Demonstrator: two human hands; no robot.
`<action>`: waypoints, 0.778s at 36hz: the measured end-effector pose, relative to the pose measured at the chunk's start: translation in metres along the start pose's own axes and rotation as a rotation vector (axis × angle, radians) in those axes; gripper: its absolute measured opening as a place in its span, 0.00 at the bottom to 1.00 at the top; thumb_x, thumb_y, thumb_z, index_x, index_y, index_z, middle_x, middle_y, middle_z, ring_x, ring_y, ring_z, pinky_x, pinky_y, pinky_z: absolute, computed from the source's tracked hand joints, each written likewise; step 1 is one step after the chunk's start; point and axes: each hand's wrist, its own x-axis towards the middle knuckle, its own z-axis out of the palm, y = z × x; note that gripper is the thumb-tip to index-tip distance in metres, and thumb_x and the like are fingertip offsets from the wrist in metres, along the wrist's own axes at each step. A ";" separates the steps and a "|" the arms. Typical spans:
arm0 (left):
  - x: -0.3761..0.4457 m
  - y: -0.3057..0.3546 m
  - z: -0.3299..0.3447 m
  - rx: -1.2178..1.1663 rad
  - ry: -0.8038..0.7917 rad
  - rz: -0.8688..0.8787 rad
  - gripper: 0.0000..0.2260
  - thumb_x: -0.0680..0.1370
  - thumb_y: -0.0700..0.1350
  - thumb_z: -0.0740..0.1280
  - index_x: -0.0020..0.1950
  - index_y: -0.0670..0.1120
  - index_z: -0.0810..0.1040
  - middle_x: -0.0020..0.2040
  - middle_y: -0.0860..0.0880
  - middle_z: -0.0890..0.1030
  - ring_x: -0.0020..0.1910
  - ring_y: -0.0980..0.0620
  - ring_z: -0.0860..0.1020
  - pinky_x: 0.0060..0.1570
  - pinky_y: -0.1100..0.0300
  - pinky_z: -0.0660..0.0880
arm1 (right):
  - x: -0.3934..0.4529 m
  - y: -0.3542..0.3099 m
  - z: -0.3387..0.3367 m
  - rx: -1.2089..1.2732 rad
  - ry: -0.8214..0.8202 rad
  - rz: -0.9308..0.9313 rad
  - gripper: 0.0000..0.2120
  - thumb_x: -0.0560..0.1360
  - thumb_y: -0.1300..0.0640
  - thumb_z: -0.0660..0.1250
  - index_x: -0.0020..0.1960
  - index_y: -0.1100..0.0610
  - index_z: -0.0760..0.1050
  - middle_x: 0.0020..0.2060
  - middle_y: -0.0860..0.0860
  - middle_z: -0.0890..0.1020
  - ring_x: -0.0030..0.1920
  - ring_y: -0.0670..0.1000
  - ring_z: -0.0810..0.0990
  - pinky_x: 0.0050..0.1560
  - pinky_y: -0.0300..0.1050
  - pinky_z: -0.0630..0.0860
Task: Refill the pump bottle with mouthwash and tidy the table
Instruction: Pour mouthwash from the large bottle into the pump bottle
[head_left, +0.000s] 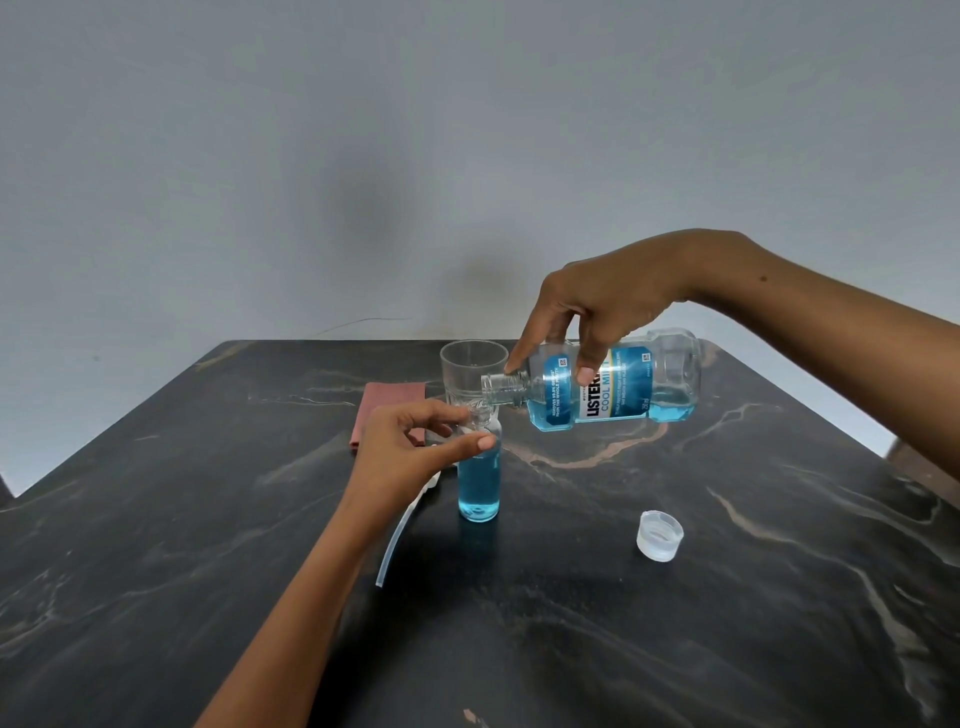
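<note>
Right hand (608, 306) gripping mouthwash bottle (613, 387), tipped near horizontal, open neck over mouth of small clear bottle (479, 478). Small bottle upright on dark marbled desk (675, 623), approx. 2/3 full of blue liquid, pinched near top by left hand (410, 447). Cap (660, 535) on desk to right. Pump w/ tube (402, 535) lying by left wrist. Glass (472, 371) and reddish cloth (387, 410) behind.
</note>
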 end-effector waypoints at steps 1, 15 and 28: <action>0.000 0.000 0.000 -0.001 -0.001 0.001 0.14 0.66 0.48 0.77 0.50 0.46 0.85 0.43 0.52 0.84 0.40 0.56 0.80 0.34 0.69 0.74 | 0.000 0.000 0.000 -0.003 -0.001 0.000 0.27 0.71 0.66 0.73 0.67 0.53 0.73 0.57 0.57 0.83 0.57 0.60 0.81 0.52 0.64 0.79; -0.001 -0.001 -0.001 -0.023 -0.015 0.003 0.17 0.61 0.56 0.75 0.47 0.53 0.85 0.42 0.55 0.85 0.42 0.55 0.81 0.41 0.61 0.78 | -0.002 -0.003 0.000 -0.014 0.002 0.003 0.27 0.71 0.66 0.72 0.67 0.54 0.73 0.57 0.57 0.82 0.57 0.60 0.81 0.52 0.64 0.79; -0.001 0.000 -0.001 -0.011 -0.019 0.015 0.14 0.64 0.52 0.76 0.48 0.51 0.84 0.43 0.56 0.84 0.41 0.58 0.80 0.36 0.67 0.76 | -0.002 -0.005 0.000 -0.026 0.000 0.014 0.27 0.71 0.67 0.72 0.68 0.55 0.72 0.56 0.58 0.83 0.58 0.60 0.81 0.53 0.64 0.79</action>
